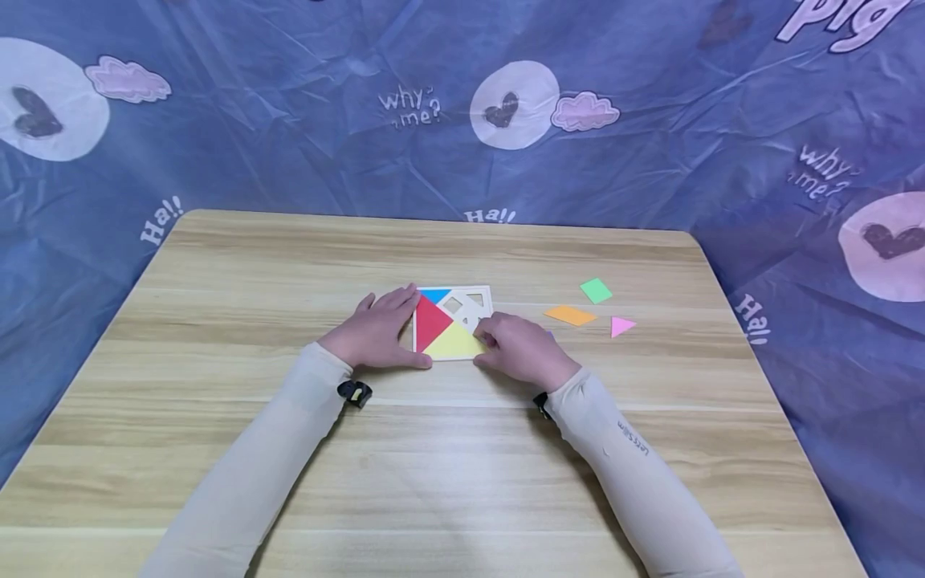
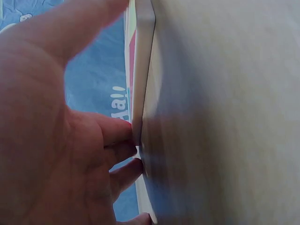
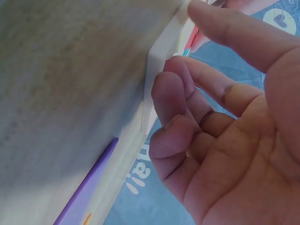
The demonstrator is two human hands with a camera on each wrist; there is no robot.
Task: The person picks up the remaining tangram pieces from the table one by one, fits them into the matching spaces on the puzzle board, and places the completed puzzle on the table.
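Observation:
A tangram board [image 1: 486, 299] with a white frame lies in front of me in the head view. Set in it are a red triangle [image 1: 430, 323], a blue triangle [image 1: 436, 295] and a yellow triangle [image 1: 451, 345]; small cut-outs show bare wood at its top right. My left hand [image 1: 376, 329] lies along the board's left edge, fingers extended, thumb at the front-left corner. Curled fingers of my right hand [image 1: 523, 345] grip the front-right corner, thumb at the front edge, index fingertip over the yellow triangle's right corner. That corner is hidden.
Right of the board lie a green square [image 1: 596, 291], an orange parallelogram [image 1: 570, 315] and a pink triangle [image 1: 621, 326]. A purple piece [image 3: 86, 187] lies near my right hand, mostly covered in the head view. A blue printed cloth [image 1: 325, 144] hangs behind the wooden table [image 1: 289, 249].

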